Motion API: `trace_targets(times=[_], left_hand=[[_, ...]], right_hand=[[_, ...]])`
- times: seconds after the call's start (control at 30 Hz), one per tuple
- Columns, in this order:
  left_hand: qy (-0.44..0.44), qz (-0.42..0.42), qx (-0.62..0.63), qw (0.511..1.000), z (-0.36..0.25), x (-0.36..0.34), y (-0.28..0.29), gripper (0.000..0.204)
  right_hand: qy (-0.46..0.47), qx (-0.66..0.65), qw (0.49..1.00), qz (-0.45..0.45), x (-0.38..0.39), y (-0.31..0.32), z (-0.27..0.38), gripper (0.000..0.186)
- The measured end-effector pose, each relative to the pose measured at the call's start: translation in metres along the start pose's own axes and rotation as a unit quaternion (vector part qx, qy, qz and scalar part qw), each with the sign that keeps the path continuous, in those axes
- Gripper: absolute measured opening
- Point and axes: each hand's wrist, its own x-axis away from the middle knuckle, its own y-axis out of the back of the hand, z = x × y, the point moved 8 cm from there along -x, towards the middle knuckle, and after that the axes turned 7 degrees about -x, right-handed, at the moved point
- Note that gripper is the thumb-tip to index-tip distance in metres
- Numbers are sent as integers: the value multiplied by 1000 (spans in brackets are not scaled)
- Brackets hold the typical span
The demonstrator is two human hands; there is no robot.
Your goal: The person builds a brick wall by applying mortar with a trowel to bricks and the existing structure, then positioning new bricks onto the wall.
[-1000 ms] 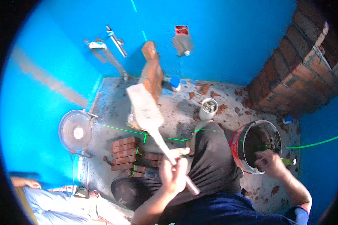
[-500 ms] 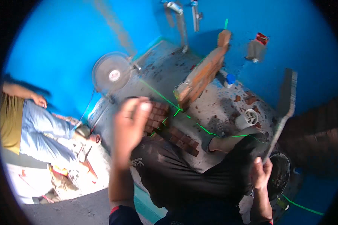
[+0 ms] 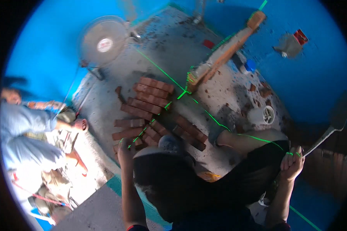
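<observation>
On the floor beside the brick stack: a person is reaching for bricks, trowel in hand.

Right hand (image 3: 292, 163) is clamped on a trowel (image 3: 332, 125) raised off to the right; left hand (image 3: 125, 148) is hovering, fingers loosely apart, over the red bricks (image 3: 148, 106) near the floor's (image 3: 173, 50) middle. Judging by this, most bricks are waiting unlaid.

A long-handled trowel (image 3: 333, 123) with a flat grey blade, raised tilted at far right; red bricks (image 3: 150, 107) stacked loosely on the floor
</observation>
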Motion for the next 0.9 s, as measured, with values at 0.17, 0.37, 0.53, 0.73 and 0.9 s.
trace_targets(times=[0.17,0.37,0.53,0.73,0.9], left_hand=[[-210,146,-33,966,-83,-27,-137,24],[-477,313,-152,807,-148,11,-277,79],[-475,379,-172,775,-154,7,-317,102],[-466,429,-285,719,-148,-13,-352,55],[-491,308,-76,811,-213,-10,-266,41]], right_hand=[[17,24,999,27,-6,-24,-2,28],[39,104,994,-18,-11,-37,3,32],[29,221,974,-49,2,-13,9,14],[-37,427,897,-109,19,60,13,39],[31,436,897,-69,8,29,8,17]])
